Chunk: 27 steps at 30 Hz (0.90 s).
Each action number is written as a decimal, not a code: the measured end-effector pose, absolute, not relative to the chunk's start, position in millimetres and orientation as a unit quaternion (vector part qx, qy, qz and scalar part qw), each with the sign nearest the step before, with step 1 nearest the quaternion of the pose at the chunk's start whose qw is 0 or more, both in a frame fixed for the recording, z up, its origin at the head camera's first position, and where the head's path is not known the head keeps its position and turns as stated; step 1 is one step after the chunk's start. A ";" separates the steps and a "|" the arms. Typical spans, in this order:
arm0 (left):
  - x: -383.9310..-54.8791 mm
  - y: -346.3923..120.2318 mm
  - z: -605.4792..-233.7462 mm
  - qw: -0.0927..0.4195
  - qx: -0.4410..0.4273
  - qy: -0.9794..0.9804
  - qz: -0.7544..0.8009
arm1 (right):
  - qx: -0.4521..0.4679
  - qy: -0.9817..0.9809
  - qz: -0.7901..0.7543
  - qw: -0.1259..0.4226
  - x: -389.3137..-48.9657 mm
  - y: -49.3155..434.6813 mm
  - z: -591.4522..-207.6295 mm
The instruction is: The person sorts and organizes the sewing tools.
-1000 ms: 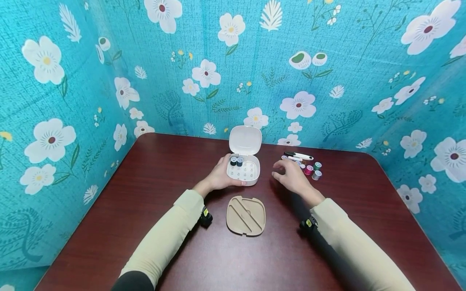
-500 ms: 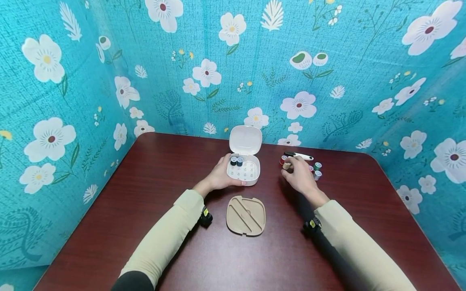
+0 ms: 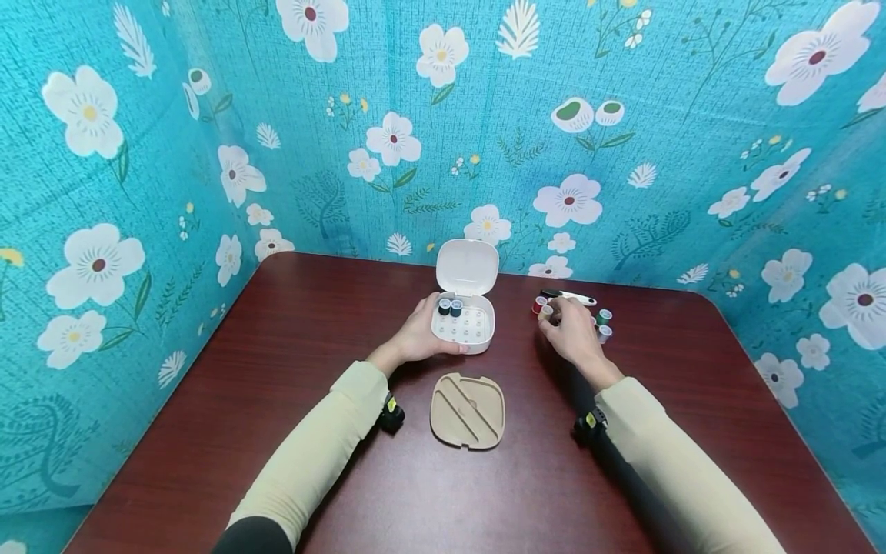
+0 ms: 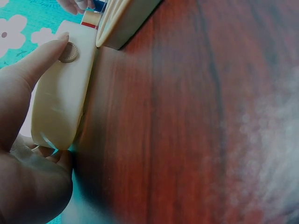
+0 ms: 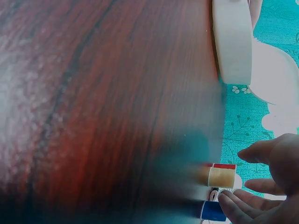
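The left hand (image 3: 415, 336) grips the rounded white plastic box (image 3: 479, 348), its lid (image 3: 467, 267) open toward twelve o'clock. At three o'clock from it, the beige thread spool (image 5: 222, 178) stands, long axis vertical, on the wood-grained counter (image 3: 332, 308); the right hand (image 3: 576, 331) is just beside, fingers apart.

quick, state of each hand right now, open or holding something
Left hand: closed, gripping the white box.
Right hand: open beside the tan spool, with no thing seen in its grip.

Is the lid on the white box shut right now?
No, the lid stands open behind the white box, leaving two dark spools visible inside.
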<state>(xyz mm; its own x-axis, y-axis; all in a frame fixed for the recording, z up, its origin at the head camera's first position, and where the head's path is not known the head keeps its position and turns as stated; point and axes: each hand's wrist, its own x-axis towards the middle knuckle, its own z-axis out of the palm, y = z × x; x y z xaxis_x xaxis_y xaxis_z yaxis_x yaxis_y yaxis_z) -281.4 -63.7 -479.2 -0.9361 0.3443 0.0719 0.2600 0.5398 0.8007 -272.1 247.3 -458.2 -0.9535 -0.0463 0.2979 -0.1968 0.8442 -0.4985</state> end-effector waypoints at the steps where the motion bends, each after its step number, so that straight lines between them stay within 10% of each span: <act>1: -281.5 -63.6 -479.2 0.048 0.172 0.876 0.448 | 0.061 -0.950 0.274 0.137 -272.9 247.5 -458.5; 27: -281.2 -63.1 -478.6 0.045 0.175 0.875 0.449 | 0.001 -0.943 0.313 0.112 -286.0 243.0 -460.8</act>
